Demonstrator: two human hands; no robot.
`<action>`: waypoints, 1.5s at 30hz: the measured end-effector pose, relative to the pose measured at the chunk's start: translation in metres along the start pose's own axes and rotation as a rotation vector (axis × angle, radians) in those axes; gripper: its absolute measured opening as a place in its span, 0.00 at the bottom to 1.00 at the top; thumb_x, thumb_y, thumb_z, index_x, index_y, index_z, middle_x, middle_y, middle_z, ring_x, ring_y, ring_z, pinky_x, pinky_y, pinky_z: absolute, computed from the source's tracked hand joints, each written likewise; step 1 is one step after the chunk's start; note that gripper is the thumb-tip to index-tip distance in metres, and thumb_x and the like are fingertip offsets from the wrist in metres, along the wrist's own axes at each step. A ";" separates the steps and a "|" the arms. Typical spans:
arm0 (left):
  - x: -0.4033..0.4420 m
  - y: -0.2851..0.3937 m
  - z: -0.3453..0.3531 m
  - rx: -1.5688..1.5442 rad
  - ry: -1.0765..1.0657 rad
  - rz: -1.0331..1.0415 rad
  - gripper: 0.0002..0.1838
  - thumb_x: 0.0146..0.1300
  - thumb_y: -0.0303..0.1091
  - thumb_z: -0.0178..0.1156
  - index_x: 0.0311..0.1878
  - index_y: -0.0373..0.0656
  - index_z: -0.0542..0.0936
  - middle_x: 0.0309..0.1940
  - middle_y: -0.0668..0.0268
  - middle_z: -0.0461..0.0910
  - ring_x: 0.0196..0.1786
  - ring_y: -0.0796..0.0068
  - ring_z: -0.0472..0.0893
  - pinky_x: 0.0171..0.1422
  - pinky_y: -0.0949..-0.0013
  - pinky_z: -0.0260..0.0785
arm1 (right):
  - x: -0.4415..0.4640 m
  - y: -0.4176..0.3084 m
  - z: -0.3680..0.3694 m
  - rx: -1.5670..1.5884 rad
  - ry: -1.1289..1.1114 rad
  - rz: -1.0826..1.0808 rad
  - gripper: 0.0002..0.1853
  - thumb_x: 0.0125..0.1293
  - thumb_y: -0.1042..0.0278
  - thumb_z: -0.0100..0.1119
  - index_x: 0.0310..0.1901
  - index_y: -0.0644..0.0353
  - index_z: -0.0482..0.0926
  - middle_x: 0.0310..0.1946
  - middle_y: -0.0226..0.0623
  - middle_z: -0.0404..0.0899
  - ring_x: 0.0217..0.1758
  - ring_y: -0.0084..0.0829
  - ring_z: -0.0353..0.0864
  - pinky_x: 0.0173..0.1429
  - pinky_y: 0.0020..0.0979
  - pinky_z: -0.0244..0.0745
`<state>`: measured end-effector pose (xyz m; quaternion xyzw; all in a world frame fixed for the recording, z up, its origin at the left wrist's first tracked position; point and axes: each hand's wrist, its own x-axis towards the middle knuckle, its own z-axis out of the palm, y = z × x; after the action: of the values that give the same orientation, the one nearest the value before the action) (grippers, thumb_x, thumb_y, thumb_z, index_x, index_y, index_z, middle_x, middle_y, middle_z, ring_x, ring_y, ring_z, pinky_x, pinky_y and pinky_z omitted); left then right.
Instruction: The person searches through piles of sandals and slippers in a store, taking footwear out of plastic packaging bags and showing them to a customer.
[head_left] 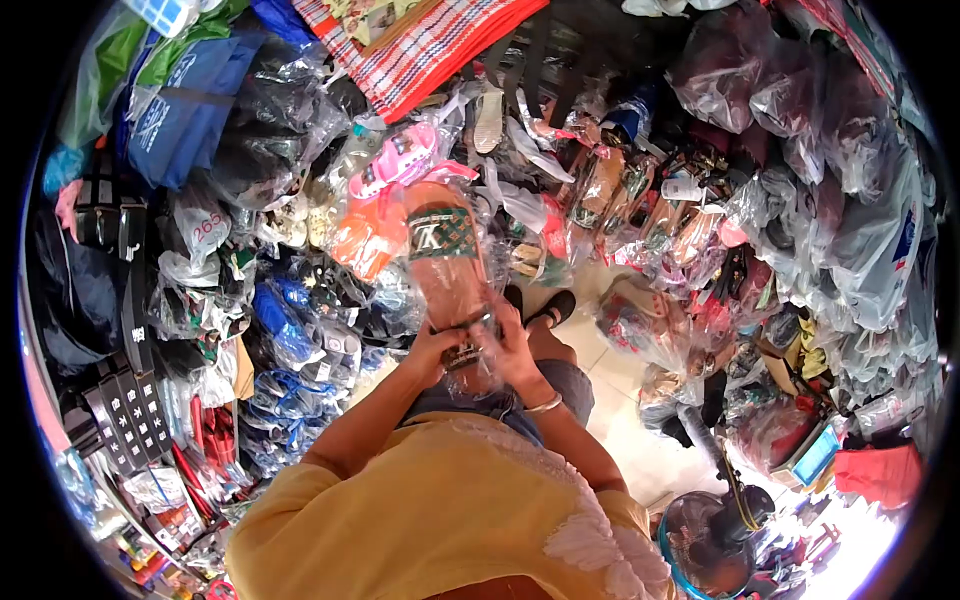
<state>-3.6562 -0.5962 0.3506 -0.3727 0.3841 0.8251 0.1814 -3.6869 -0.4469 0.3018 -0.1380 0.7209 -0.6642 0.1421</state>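
A brown slide sandal (450, 285) in clear plastic, with a dark green patterned band near its far end, is held upright in front of my body. My left hand (433, 350) grips its near end on the left side. On the right side, my right hand (508, 345) has its fingers closed round the same end and the plastic. Beyond the sandal lie a pink clog (393, 162) and an orange item (366, 238), both in clear wrapping.
Bagged footwear is piled all round. A blue bag (180, 115) stands at the upper left, a striped cloth (430, 60) at the top. Pale floor tiles (620, 420) show right of my legs. A fan (710, 545) stands at the lower right.
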 end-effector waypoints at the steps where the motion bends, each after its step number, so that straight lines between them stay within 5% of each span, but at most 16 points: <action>1: 0.013 -0.005 0.001 0.025 -0.016 0.026 0.29 0.50 0.21 0.58 0.58 0.40 0.65 0.45 0.62 0.77 0.46 0.68 0.78 0.49 0.65 0.73 | -0.008 0.015 0.005 0.427 0.076 0.237 0.28 0.66 0.64 0.52 0.65 0.64 0.58 0.61 0.38 0.64 0.62 0.34 0.65 0.65 0.33 0.58; 7: 0.104 -0.049 -0.006 0.499 -0.061 -0.016 0.40 0.44 0.22 0.65 0.63 0.39 0.60 0.47 0.61 0.75 0.46 0.69 0.76 0.48 0.68 0.71 | -0.080 0.078 -0.059 0.670 0.492 0.632 0.20 0.67 0.68 0.51 0.59 0.65 0.67 0.51 0.34 0.72 0.51 0.24 0.72 0.54 0.25 0.68; 9: 0.136 -0.074 -0.006 0.603 -0.093 -0.089 0.41 0.44 0.23 0.66 0.64 0.39 0.60 0.49 0.61 0.74 0.48 0.68 0.75 0.51 0.66 0.69 | -0.126 0.130 -0.065 0.437 0.696 0.476 0.19 0.66 0.66 0.52 0.56 0.65 0.69 0.42 0.32 0.76 0.39 0.19 0.73 0.42 0.21 0.69; 13: 0.195 -0.111 0.042 0.681 -0.158 -0.227 0.44 0.43 0.25 0.68 0.65 0.40 0.59 0.54 0.60 0.71 0.56 0.67 0.71 0.59 0.62 0.64 | -0.192 0.126 -0.099 0.506 0.850 0.863 0.20 0.66 0.62 0.52 0.57 0.61 0.69 0.46 0.38 0.76 0.44 0.26 0.77 0.45 0.26 0.72; 16: 0.264 -0.124 0.091 0.757 -0.180 -0.152 0.41 0.41 0.27 0.67 0.63 0.41 0.62 0.52 0.62 0.73 0.54 0.65 0.72 0.58 0.62 0.65 | -0.229 0.135 -0.108 0.588 1.025 0.894 0.21 0.65 0.62 0.53 0.57 0.61 0.68 0.43 0.38 0.77 0.41 0.29 0.78 0.42 0.27 0.73; 18: 0.325 -0.130 0.121 0.635 -0.224 0.018 0.38 0.42 0.28 0.66 0.61 0.41 0.64 0.51 0.61 0.74 0.51 0.67 0.74 0.54 0.64 0.68 | -0.251 0.139 -0.112 0.621 1.092 0.872 0.21 0.65 0.63 0.52 0.57 0.62 0.68 0.43 0.40 0.76 0.40 0.28 0.77 0.40 0.27 0.73; 20: 0.385 -0.128 0.148 0.437 -0.138 -0.225 0.35 0.48 0.34 0.69 0.59 0.45 0.63 0.47 0.60 0.74 0.43 0.63 0.77 0.33 0.62 0.76 | -0.269 0.150 -0.116 0.661 1.145 0.922 0.21 0.64 0.63 0.51 0.57 0.63 0.68 0.43 0.40 0.76 0.41 0.29 0.77 0.40 0.27 0.73; 23: 0.451 -0.162 0.126 0.566 0.102 -0.131 0.30 0.50 0.45 0.69 0.55 0.51 0.68 0.41 0.61 0.76 0.37 0.62 0.79 0.28 0.55 0.74 | -0.290 0.158 -0.115 0.663 1.221 0.972 0.22 0.64 0.62 0.51 0.57 0.63 0.67 0.43 0.40 0.76 0.41 0.30 0.77 0.41 0.27 0.73; 30: 0.435 -0.187 0.067 0.301 0.069 -0.189 0.22 0.53 0.48 0.67 0.45 0.47 0.73 0.39 0.69 0.77 0.42 0.74 0.76 0.41 0.69 0.70 | -0.293 0.169 -0.092 0.858 1.123 1.005 0.20 0.65 0.65 0.51 0.57 0.65 0.67 0.41 0.40 0.77 0.40 0.29 0.78 0.39 0.26 0.74; 32: 0.448 -0.196 0.039 0.097 0.057 -0.056 0.14 0.56 0.48 0.64 0.40 0.52 0.76 0.27 0.72 0.76 0.30 0.74 0.76 0.35 0.69 0.71 | -0.293 0.178 -0.081 0.870 1.112 0.996 0.20 0.65 0.66 0.51 0.57 0.65 0.67 0.41 0.40 0.77 0.39 0.29 0.78 0.40 0.25 0.74; 34: 0.449 -0.202 0.029 -0.180 0.107 -0.073 0.21 0.56 0.50 0.64 0.49 0.51 0.74 0.41 0.72 0.79 0.37 0.78 0.76 0.39 0.73 0.68 | -0.291 0.190 -0.067 0.900 1.176 0.994 0.20 0.65 0.67 0.51 0.57 0.65 0.67 0.41 0.39 0.77 0.39 0.29 0.78 0.40 0.25 0.74; 36: 0.448 -0.217 0.039 -0.073 0.291 -0.139 0.27 0.57 0.62 0.55 0.46 0.47 0.76 0.37 0.61 0.81 0.35 0.66 0.78 0.39 0.65 0.70 | -0.289 0.207 -0.058 0.923 1.228 1.006 0.20 0.65 0.67 0.51 0.57 0.65 0.67 0.41 0.39 0.77 0.40 0.29 0.78 0.41 0.25 0.74; 37: 0.419 -0.220 0.080 -0.130 0.080 -0.281 0.37 0.54 0.69 0.51 0.52 0.45 0.74 0.44 0.57 0.79 0.43 0.59 0.78 0.45 0.57 0.68 | -0.286 0.211 -0.053 0.976 1.244 1.034 0.20 0.65 0.67 0.51 0.57 0.65 0.67 0.41 0.39 0.77 0.40 0.29 0.78 0.40 0.25 0.74; 39: 0.456 -0.242 0.053 -0.321 -0.038 -0.411 0.42 0.52 0.70 0.49 0.59 0.44 0.69 0.53 0.57 0.74 0.53 0.50 0.73 0.55 0.42 0.61 | -0.284 0.219 -0.044 1.053 1.268 1.070 0.20 0.65 0.67 0.51 0.57 0.65 0.66 0.41 0.39 0.77 0.40 0.29 0.78 0.40 0.25 0.74; 42: 0.478 -0.257 0.068 -0.337 -0.055 -0.322 0.43 0.50 0.68 0.50 0.60 0.42 0.68 0.59 0.56 0.69 0.62 0.47 0.64 0.62 0.35 0.54 | -0.284 0.222 -0.037 1.040 1.248 1.172 0.20 0.65 0.68 0.50 0.57 0.65 0.66 0.42 0.41 0.77 0.40 0.30 0.78 0.38 0.24 0.75; 45: 0.489 -0.234 0.122 -0.180 0.229 -0.152 0.34 0.60 0.57 0.46 0.63 0.44 0.66 0.63 0.59 0.65 0.66 0.50 0.61 0.67 0.35 0.48 | -0.296 0.216 -0.028 1.170 1.465 1.075 0.20 0.66 0.68 0.49 0.58 0.65 0.64 0.44 0.42 0.75 0.40 0.31 0.79 0.38 0.26 0.75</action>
<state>-3.8984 -0.3464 -0.0820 -0.5071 0.2975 0.7921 0.1642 -3.4276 -0.2895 0.0952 0.7163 0.1680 -0.6772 -0.0068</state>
